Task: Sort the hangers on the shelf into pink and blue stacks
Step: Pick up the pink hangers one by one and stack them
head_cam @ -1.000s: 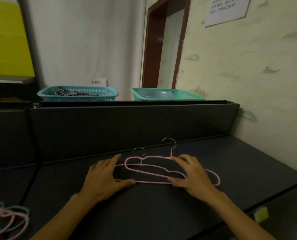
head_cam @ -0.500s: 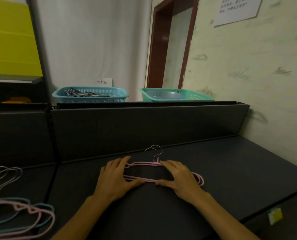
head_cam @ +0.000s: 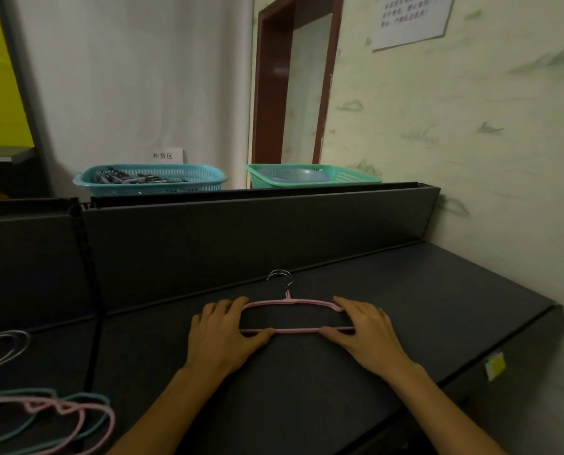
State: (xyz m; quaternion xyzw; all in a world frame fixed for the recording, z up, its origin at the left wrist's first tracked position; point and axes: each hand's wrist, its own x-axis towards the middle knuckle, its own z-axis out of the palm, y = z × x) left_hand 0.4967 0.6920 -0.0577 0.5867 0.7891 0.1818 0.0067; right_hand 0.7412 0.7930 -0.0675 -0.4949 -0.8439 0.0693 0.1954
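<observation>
Two pink hangers [head_cam: 293,303] lie stacked flat on the dark shelf [head_cam: 438,307], their metal hooks pointing toward the back panel. My left hand [head_cam: 221,336] lies over the stack's left end, thumb along the bottom bar and fingers at the top bar. At the right end my right hand [head_cam: 366,333] lies the same way. Both hands have fairly straight fingers pressed against the hangers. A mixed pile of pink and blue-green hangers [head_cam: 60,412] lies at the lower left, partly cut off by the frame edge.
An upright back panel [head_cam: 241,231] closes the shelf's far side. Behind it stand a blue basket [head_cam: 149,182] and a green basket [head_cam: 310,177]. The wall borders the shelf on the right. A yellow tag [head_cam: 495,366] hangs on the front edge.
The two pink hangers were offset a second ago; both hands have slid them together so bars and hooks line up. The view has shifted, showing more of the left pile.
</observation>
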